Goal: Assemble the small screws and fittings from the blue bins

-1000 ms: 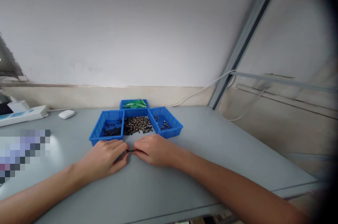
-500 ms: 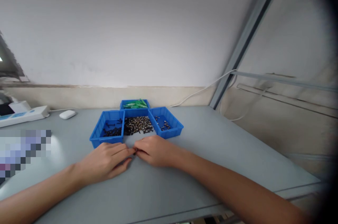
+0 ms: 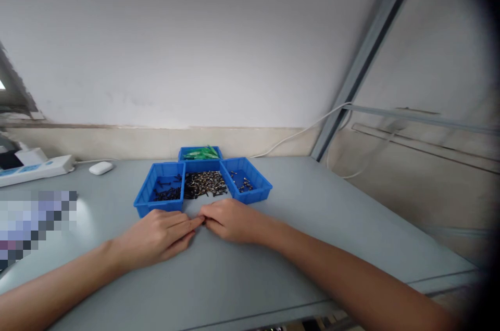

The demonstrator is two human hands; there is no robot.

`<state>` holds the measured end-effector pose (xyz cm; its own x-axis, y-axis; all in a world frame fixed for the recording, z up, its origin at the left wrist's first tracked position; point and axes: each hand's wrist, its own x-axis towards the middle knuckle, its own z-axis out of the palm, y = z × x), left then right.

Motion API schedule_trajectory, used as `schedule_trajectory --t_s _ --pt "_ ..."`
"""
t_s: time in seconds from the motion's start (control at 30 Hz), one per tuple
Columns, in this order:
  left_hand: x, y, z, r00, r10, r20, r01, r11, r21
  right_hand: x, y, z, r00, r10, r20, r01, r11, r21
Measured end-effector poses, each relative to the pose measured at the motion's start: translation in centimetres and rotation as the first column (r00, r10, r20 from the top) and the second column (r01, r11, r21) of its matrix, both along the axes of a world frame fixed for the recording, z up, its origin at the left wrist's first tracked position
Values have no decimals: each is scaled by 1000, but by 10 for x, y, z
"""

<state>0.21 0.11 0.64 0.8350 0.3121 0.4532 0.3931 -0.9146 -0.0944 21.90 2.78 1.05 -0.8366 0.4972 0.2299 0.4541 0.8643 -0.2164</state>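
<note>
My left hand (image 3: 158, 236) and my right hand (image 3: 230, 220) meet at the fingertips, low over the table in front of the blue bins. Both hands are closed, thumb and fingers drawn together. A small dark bit shows where the tips join, too hidden to name. Just behind them lies a pile of small dark and brassy screws (image 3: 206, 183). Dark screws (image 3: 167, 194) fill the near part of the left blue bin (image 3: 141, 196), close to my left hand. The right blue bin (image 3: 253, 196) has a few shiny small metal pieces (image 3: 245, 185) inside.
A rear blue bin (image 3: 180, 154) with green packets (image 3: 201, 153) stands against the wall. On the left are a white case (image 3: 100, 168), a power strip (image 3: 50, 167) and a blurred-out flat object (image 3: 35, 221). A metal post (image 3: 332, 128) rises at the table's (image 3: 304, 195) back right.
Hands stay together at nearly the same spot. The left fingertips have pressed in closer to the right ones, covering more of the small dark bit. The view has shifted slightly.
</note>
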Motion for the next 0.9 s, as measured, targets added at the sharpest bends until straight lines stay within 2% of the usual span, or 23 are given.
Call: schedule_trajectory --t_s 0.17,0.37,0.63,0.73,0.9 --pt "0 1 -1 1000 -4 2 4 1000 4 0 1 2 1000 0 14 1 999 -37" --pt "-2 1 -3 998 43 52 -40 998 -55 0 1 1 1000 1 17 -1 1000 -4" --pt "-2 3 -5 983 180 20 -179 982 -52 3 0 7 998 -54 43 47 990 136" --pt "-1 3 -5 978 207 -11 -207 977 -52 3 -3 8 999 -21 33 13 977 215" --pt "3 1 -2 984 175 -26 -176 984 -29 -1 -9 3 998 65 -10 -57 935 349"
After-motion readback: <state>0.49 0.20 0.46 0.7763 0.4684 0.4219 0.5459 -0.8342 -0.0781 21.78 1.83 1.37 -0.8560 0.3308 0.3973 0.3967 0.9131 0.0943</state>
